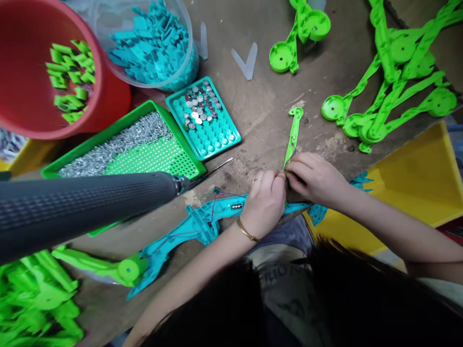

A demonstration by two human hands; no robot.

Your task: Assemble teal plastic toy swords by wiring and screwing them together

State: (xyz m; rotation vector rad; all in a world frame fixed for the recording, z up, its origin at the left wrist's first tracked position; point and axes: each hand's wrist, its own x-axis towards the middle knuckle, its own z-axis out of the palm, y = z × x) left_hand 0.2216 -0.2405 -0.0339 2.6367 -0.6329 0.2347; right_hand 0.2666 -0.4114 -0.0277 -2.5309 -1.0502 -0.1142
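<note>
A narrow green plastic part (293,131) with a hooked far end stands out beyond my fingertips, and thin dark wires run along it. My left hand (265,200) is closed in a pinch at its near end. Fingers of my right hand (313,174) pinch the same part from the right, beside the wires; their exact grip is hidden. Under my left hand lies a long blue plastic shell (195,224) with red and blue wires and a small silver spring-like piece (236,206) in it. A small circuit board (216,190) sits at the shell's upper edge.
A red tub (115,103), a clear tub of blue pieces (152,43), a green basket of screws (144,161) and a teal tray of button cells (217,140) stand left. A dark-handled screwdriver (108,200) crosses the left. Green parts (383,86) and a yellow bin (415,178) are right.
</note>
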